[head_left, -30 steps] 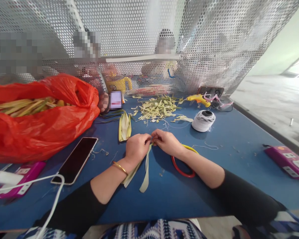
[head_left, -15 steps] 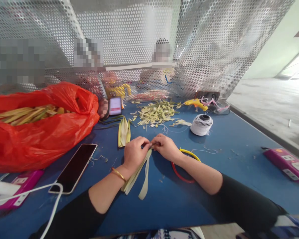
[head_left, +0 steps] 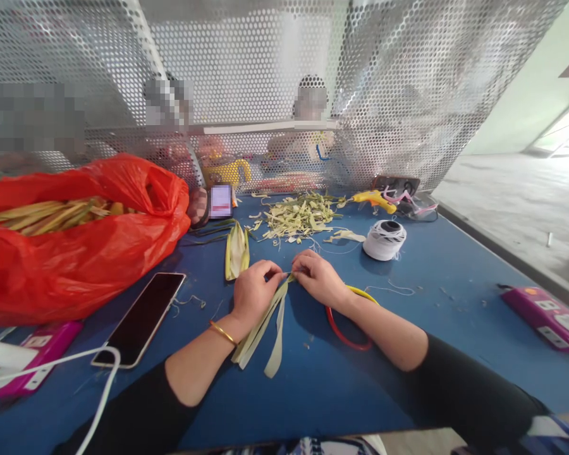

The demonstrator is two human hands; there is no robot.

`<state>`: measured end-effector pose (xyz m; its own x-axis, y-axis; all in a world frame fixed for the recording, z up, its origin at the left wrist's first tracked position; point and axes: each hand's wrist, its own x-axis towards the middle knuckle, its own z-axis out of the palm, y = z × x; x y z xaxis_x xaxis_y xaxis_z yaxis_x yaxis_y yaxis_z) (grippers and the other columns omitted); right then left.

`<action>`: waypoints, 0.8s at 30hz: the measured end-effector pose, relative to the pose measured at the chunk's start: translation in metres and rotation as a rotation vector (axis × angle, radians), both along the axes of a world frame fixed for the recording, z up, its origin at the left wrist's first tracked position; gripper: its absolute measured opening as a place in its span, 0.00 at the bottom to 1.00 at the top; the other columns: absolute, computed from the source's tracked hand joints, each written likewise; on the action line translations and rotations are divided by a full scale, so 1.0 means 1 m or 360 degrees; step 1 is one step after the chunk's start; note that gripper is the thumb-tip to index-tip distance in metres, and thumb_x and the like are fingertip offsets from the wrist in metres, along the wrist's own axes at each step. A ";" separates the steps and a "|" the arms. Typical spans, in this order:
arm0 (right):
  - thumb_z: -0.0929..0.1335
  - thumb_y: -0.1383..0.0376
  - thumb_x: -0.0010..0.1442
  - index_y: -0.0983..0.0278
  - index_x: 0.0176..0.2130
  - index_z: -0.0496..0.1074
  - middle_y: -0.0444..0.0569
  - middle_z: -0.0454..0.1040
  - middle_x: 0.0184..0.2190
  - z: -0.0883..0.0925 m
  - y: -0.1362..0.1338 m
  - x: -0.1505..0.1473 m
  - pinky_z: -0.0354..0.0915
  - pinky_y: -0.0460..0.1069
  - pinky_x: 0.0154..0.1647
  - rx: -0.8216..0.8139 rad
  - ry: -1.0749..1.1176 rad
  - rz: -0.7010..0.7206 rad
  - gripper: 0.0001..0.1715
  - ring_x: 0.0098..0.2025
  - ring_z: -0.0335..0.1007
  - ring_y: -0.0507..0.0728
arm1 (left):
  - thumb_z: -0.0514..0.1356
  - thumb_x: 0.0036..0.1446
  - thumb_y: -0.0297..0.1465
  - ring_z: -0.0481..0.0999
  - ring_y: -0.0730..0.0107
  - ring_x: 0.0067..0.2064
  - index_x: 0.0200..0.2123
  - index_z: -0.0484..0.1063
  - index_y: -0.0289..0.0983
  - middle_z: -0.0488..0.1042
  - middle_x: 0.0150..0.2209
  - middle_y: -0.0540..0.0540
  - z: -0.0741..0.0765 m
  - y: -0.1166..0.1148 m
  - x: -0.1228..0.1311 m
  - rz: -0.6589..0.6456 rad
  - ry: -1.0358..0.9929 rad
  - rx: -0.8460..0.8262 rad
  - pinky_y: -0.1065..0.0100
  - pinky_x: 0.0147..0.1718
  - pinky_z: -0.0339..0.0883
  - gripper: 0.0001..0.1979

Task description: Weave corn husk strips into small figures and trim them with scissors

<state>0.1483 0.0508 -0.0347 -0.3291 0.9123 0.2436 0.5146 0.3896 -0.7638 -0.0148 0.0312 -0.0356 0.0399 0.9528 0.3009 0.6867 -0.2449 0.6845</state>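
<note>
My left hand [head_left: 256, 292] is closed in a pinch beside a bundle of pale green dried leaf strips [head_left: 279, 335]. My right hand [head_left: 318, 278] is also pinched, its fingertips at the bundle's upper tip. A fine pale thread [head_left: 287, 273] spans the small gap between my two hands at that tip. The strips' loose ends fan out toward me on the table, partly behind my left wrist. How the thread passes round the tip is too small to make out. Under my right forearm lies a red and yellow ring [head_left: 340, 330], partly hidden.
A red plastic bag [head_left: 137, 246] of leaf strips stands left, near a phone [head_left: 140, 319]. Ahead are a folded leaf piece [head_left: 237, 253], leaf scraps [head_left: 298, 215], a white thread spool [head_left: 384, 240] and a yellow glue gun [head_left: 374, 200]. Perforated sheeting [head_left: 256, 69] hangs behind, with people beyond.
My hands have drawn slightly apart, the left going left and the right going right. The gap with the thread and the bundle's tip now shows between them.
</note>
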 end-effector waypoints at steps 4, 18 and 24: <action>0.63 0.77 0.52 0.63 0.27 0.67 0.48 0.67 0.38 0.010 -0.003 0.006 0.61 0.47 0.36 0.0178 -0.0285 0.0069 0.10 0.35 0.64 0.52 | 0.63 0.51 0.31 0.74 0.69 0.30 0.23 0.75 0.40 0.77 0.26 0.50 0.007 0.001 -0.004 0.0039 0.0040 -0.0131 0.69 0.30 0.60 0.05; 0.65 0.68 0.56 0.64 0.29 0.65 0.49 0.74 0.35 0.019 -0.003 0.007 0.66 0.48 0.37 -0.0738 0.0615 0.0693 0.04 0.36 0.74 0.53 | 0.62 0.45 0.28 0.71 0.68 0.26 0.17 0.73 0.40 0.73 0.19 0.52 0.015 0.012 -0.014 0.0173 0.0147 -0.0494 0.69 0.25 0.56 0.07; 0.64 0.70 0.56 0.64 0.28 0.64 0.42 0.71 0.25 -0.001 0.001 -0.003 0.66 0.46 0.33 -0.0746 0.0600 0.0492 0.05 0.28 0.73 0.50 | 0.62 0.42 0.28 0.65 0.74 0.21 0.16 0.67 0.38 0.67 0.16 0.53 0.011 0.015 -0.016 0.0035 -0.0601 -0.0771 0.72 0.20 0.54 0.07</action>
